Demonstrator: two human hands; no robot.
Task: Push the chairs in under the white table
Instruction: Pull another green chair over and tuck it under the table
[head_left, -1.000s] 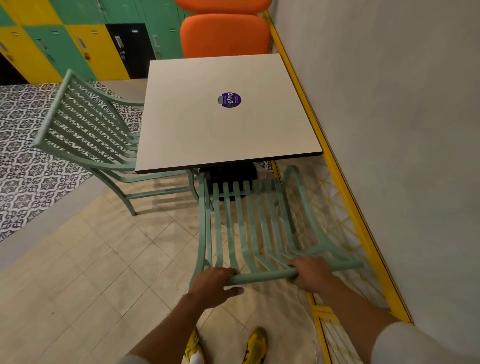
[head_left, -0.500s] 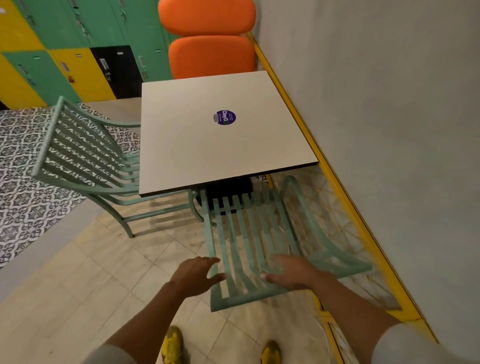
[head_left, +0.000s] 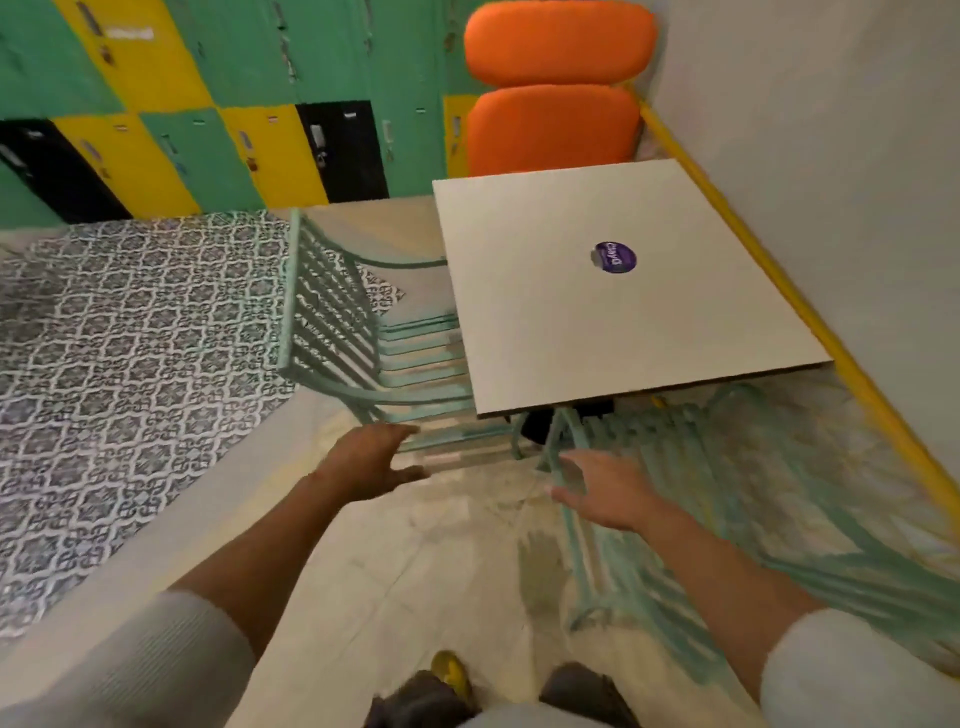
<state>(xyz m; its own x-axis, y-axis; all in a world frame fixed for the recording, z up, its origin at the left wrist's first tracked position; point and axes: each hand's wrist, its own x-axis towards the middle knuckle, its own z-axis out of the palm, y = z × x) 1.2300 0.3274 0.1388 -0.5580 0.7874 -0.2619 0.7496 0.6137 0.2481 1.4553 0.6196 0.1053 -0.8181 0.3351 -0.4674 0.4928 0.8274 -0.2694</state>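
Note:
The white square table (head_left: 545, 291) stands against the right wall, with a purple sticker on top. A green slatted chair (head_left: 337, 332) stands at the table's left side, its seat partly under the top. A second green slatted chair (head_left: 727, 499) is at the near side, blurred, its seat front under the table edge. My left hand (head_left: 371, 462) hovers open over the floor, close to the left chair's near corner. My right hand (head_left: 608, 491) is open, fingers spread, in front of the near chair's left edge; contact cannot be told. Neither hand holds anything.
An orange padded chair (head_left: 556, 130) stands behind the table's far side. Green, yellow and black lockers (head_left: 218, 104) line the back wall. The grey wall (head_left: 857, 182) with a yellow floor strip runs along the right. Patterned tiles (head_left: 114, 353) cover the floor at left.
Both hands have let go of the near chair's top rail and now hover open. The view has swung left, and my left hand has moved towards the left chair.

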